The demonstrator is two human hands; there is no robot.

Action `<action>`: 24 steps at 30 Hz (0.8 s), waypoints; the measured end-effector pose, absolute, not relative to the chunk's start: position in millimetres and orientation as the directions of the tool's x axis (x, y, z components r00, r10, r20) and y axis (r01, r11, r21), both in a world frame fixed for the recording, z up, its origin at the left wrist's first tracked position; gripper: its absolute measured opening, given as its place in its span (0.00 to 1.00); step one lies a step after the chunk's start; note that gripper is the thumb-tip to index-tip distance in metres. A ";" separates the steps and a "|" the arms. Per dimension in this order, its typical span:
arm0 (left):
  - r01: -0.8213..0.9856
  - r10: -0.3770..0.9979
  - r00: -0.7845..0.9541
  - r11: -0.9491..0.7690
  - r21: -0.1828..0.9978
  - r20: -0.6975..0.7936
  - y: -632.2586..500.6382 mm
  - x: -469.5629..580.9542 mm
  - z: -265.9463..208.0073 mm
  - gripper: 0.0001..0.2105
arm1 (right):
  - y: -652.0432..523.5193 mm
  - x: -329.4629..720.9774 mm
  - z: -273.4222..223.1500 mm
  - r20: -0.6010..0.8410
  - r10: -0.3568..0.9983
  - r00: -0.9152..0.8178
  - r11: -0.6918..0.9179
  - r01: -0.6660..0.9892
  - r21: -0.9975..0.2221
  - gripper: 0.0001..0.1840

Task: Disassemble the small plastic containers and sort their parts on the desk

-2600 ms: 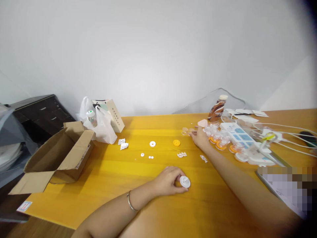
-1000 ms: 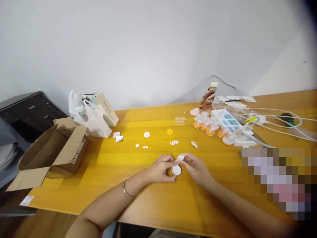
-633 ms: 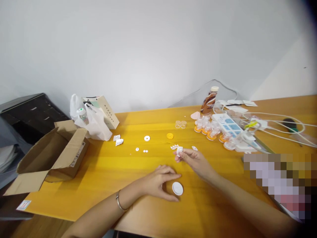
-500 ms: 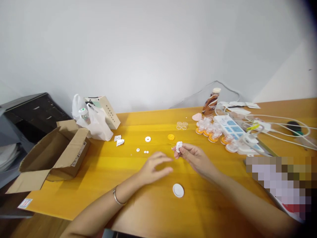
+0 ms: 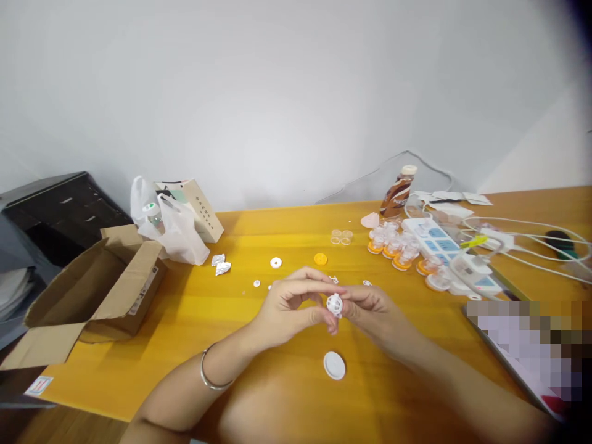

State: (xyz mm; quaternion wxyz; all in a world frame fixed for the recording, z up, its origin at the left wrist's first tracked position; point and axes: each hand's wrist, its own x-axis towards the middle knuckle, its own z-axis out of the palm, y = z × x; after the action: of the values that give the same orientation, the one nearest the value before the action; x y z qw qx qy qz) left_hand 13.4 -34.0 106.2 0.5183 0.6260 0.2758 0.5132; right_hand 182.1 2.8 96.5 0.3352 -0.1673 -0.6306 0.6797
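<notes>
Between the fingertips of both hands is a small round white plastic part (image 5: 334, 303) with openings in its face. My right hand (image 5: 377, 314) pinches it from the right. From the left, my left hand (image 5: 291, 305) curls its fingers and thumb around it. Small white pieces (image 5: 333, 280) lie just beyond the fingers, partly covered by them. Nearer me rests a round white lid (image 5: 334, 365). Farther off are a white ring (image 5: 276, 263), a yellow disc (image 5: 320, 259) and a small white button-like piece (image 5: 256, 283).
On the left stand an open cardboard box (image 5: 124, 277) and a white plastic bag (image 5: 180, 237); foil packets (image 5: 222, 268) lie beside them. Clear rings (image 5: 341, 237), clear-and-orange capsules (image 5: 402, 256), a drink bottle (image 5: 396, 194) and a power strip (image 5: 430, 237) with cables occupy the right.
My left hand has moved right and closed on the white part alongside my right hand. Both hands are now together, a little nearer me, and small white pieces show behind them.
</notes>
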 end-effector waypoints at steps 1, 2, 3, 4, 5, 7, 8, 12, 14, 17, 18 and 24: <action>-0.174 0.873 0.320 -0.327 0.929 0.368 -35.1 13.4 108.2 0.13 | 2.1 182.9 97.7 0.199 0.666 -0.719 0.015 -0.253 -0.967 0.14; -0.149 0.869 0.313 -0.352 0.924 0.382 -36.2 13.4 110.4 0.13 | 1.7 183.7 98.8 0.194 0.668 -0.718 0.011 -0.251 -0.968 0.13; -0.109 0.866 0.302 -0.384 0.917 0.398 -37.2 13.5 112.7 0.13 | 1.5 184.5 99.8 0.183 0.677 -0.712 0.010 -0.240 -0.971 0.12; -0.057 0.864 0.284 -0.418 0.907 0.416 -38.2 13.6 114.8 0.12 | 1.6 185.3 100.8 0.172 0.693 -0.701 0.014 -0.224 -0.974 0.10; 0.004 0.860 0.262 -0.454 0.891 0.437 -39.2 13.6 116.9 0.12 | 2.0 186.1 102.0 0.161 0.712 -0.683 0.023 -0.207 -0.978 0.09; 0.149 0.843 0.220 -0.526 0.837 0.491 -41.3 13.2 120.5 0.12 | 3.3 187.5 105.3 0.139 0.756 -0.639 0.043 -0.164 -0.986 0.09; 0.221 0.827 0.209 -0.560 0.798 0.523 -42.3 12.7 121.8 0.12 | 4.0 188.1 107.5 0.128 0.778 -0.616 0.052 -0.141 -0.989 0.10; 0.463 0.717 0.242 -0.677 0.572 0.653 -44.6 10.0 122.3 0.13 | 5.6 189.5 114.9 0.111 0.846 -0.521 0.081 -0.080 -0.994 0.11; 0.572 0.671 0.299 -0.695 0.435 0.678 -44.0 8.8 118.0 0.13 | 6.5 189.8 114.5 0.117 0.860 -0.497 0.098 -0.065 -0.993 0.11; 0.709 0.620 0.379 -0.672 0.215 0.687 -41.0 7.2 106.9 0.14 | 9.2 189.5 108.5 0.118 0.845 -0.522 0.112 -0.043 -0.993 0.10; 0.741 0.604 0.402 -0.656 0.143 0.689 -39.8 6.5 103.0 0.14 | 10.3 189.1 106.0 0.114 0.836 -0.536 0.111 -0.039 -0.993 0.10; 0.816 0.606 0.496 -0.570 -0.095 0.622 -36.7 4.4 91.8 0.14 | 15.5 185.4 98.8 0.082 0.828 -0.555 0.107 0.013 -0.994 0.16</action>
State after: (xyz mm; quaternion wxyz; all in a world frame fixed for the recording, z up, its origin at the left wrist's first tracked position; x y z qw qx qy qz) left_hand 4.4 -36.7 91.8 -0.1927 0.8432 0.4216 0.2722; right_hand 185.4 15.5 98.8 0.3470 -0.3194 -0.6580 0.5870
